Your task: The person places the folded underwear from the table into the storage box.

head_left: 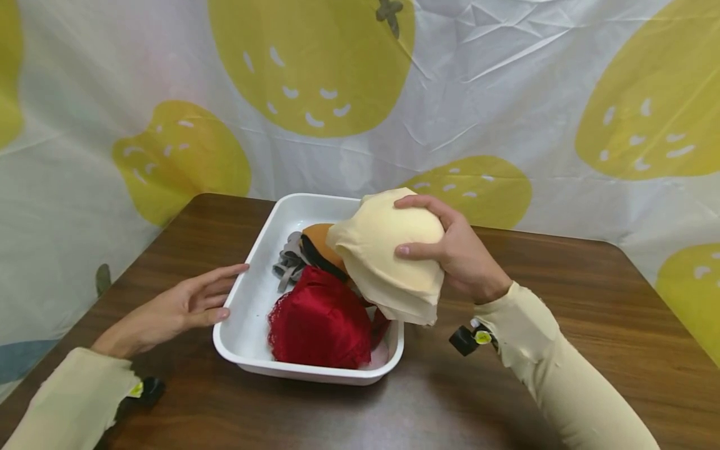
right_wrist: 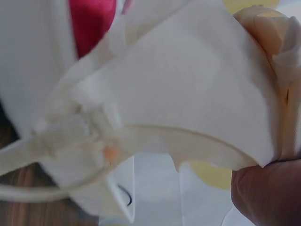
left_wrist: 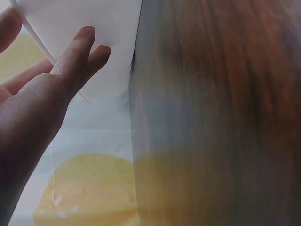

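Head view: right hand [head_left: 458,250] grips cream bra [head_left: 388,253] aloft.

Dark wood-grain tabletop [head_left: 562,325] with rounded corners, filling the lower half of the head view. Behind it, hung as a backdrop, a creased white sheet [head_left: 495,81] printed with big yellow-green strawberries [head_left: 312,62] flecked with white seeds, reaching down past the tabletop's far edge. Soft, even light, with faint shadows on the wood.
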Demonstrator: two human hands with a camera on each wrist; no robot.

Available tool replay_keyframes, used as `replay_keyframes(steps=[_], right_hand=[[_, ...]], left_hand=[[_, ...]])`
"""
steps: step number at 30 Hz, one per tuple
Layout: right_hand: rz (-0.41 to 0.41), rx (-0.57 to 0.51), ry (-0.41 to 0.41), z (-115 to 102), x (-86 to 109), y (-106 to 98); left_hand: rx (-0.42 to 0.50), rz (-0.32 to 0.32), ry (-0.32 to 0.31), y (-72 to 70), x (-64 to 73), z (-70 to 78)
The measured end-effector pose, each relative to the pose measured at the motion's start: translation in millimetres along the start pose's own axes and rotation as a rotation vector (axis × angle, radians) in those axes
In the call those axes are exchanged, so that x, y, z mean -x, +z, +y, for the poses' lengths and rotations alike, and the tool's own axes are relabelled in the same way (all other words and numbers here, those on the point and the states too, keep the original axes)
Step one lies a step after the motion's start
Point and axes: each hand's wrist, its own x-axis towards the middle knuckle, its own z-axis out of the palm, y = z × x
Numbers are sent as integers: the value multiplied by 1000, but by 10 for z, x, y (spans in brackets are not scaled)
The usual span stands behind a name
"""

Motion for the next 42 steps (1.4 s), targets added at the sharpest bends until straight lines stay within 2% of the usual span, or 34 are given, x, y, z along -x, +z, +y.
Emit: replay_keyframes(steps=[10, 16, 21, 25, 28, 34, 36, 38, 42], right_hand=[[-21, -51, -95, -185, -76, 290], [-47, -96, -143, -276, -109, 437], [-58, -110, -161, -283, -138, 523], [-76, -104, -123, -219, -143, 563], [-89, -30, -63, -141, -140, 580], [-131, 280, 14, 76, -149, 586], [-161, 347, 25, 154, -148, 592], [-192, 391, 26, 219, -144, 601], [-252, 508, -30, 307, -142, 630]], left_hand=[[0, 1, -6, 5, -10, -4], [-10, 23, -45, 4, -30, 3], [-17, 30, -54, 14, -24, 2], [-17, 31, -54, 25, -21, -2], [-18, 33, -50, 28, -26, 3], [-34, 26, -34, 23, -39, 22], [-34, 21, -35, 21, -45, 24], [-36, 17, -35, 19, -51, 26], [-31, 15, -39, 24, -53, 29]])
